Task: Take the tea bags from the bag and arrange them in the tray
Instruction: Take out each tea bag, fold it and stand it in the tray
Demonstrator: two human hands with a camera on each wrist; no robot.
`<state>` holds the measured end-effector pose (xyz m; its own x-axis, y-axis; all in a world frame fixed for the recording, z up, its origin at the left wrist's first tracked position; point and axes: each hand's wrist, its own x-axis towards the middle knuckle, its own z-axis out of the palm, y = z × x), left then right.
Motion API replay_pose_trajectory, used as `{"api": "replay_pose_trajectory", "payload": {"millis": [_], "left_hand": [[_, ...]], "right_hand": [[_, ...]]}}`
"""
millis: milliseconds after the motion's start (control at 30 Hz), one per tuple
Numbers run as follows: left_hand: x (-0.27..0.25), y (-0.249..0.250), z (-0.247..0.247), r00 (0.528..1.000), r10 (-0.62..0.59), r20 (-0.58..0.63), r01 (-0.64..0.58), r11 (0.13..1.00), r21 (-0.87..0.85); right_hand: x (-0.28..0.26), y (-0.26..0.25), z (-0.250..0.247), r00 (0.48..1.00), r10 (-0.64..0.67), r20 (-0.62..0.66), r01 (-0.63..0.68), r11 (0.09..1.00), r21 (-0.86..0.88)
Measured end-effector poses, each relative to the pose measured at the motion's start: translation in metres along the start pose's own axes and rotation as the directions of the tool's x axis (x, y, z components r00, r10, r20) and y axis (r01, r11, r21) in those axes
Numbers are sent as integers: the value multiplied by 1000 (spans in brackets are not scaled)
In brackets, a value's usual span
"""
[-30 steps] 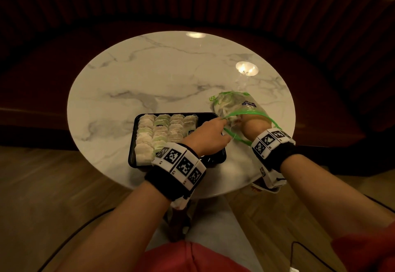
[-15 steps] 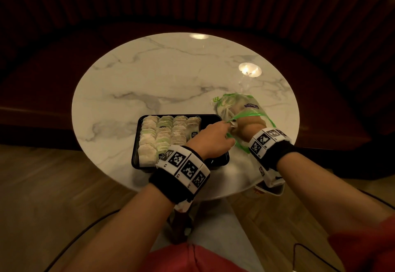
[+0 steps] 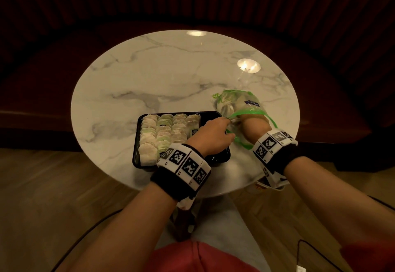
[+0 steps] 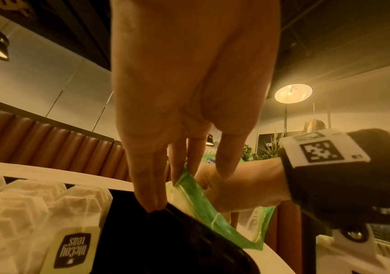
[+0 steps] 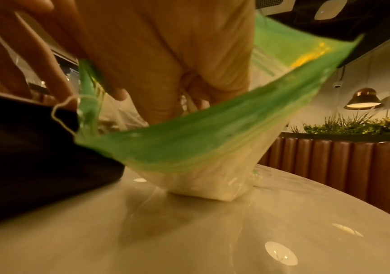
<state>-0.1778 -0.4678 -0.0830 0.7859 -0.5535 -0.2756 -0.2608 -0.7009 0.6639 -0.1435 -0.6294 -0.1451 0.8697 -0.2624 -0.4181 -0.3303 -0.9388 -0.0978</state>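
A black tray (image 3: 222, 157) near the table's front edge holds rows of white and pale green tea bags (image 3: 162, 135). Just to its right lies a clear plastic bag (image 3: 235, 100) with a green zip rim (image 5: 189, 140). My left hand (image 3: 226, 120) reaches over the tray's right end and pinches the rim's near left corner (image 4: 186, 181). My right hand (image 3: 253, 122) is pushed through the bag's mouth up to the wrist. In the right wrist view its fingers (image 5: 165, 103) point down into the bag, tips hidden by the rim. White tea bags fill the bag's bottom (image 5: 212, 191).
The round marble table (image 3: 171, 75) is ringed by a dark red upholstered bench (image 3: 42, 79) at the back. Wooden floor (image 3: 42, 186) with thin cables lies on both sides of my knees. The tray's right end (image 4: 165, 241) shows bare black bottom.
My left hand has slid slightly right along the rim while keeping its pinch. The right hand stays inside the bag, and the bag has barely moved.
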Motion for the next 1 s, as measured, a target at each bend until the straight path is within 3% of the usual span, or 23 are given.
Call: {"api": "replay_pose_trajectory", "payload": {"millis": [33,200,267,333,533,600,700,767,900,1000], "left_hand": [[1,0,0,1000,-4,-3,4,1000,-7],[-1,0,-2,1000,-8,-23,6,998,-70],[1,-1,-3,999,-4,-49,-1,996,-95],[2,-2,-4,996,2,-91,-16,989,-147],[0,-1,-10,971,104,-216,-165,942,-291],[-2,-3,-13,946,112,-304,-218,914,-343],[-4,-8,-22,919,53,-392,-243,858,-453],[-7,-10,-30,939,21,-342,-231,777,-586],[-27,-9,-45,995,19,-103,-96,548,-831],[-42,-17,-51,985,126,120,59,406,-912]], "right_hand": [[-2,-2,-1,1000,19,-3,-18,998,60],[-27,2,-16,966,-166,-197,200,965,172],[-45,5,-25,929,-193,-315,277,929,247],[-59,9,-34,922,-187,-338,306,888,344],[-94,29,-58,923,-337,-187,355,554,753],[-101,29,-65,905,-388,-173,359,482,799],[-110,23,-77,871,-469,-149,380,451,807],[-113,14,-84,843,-527,-109,397,473,786],[-114,-14,-98,779,-625,45,387,536,750],[-109,-36,-100,739,-656,154,386,599,701]]}}
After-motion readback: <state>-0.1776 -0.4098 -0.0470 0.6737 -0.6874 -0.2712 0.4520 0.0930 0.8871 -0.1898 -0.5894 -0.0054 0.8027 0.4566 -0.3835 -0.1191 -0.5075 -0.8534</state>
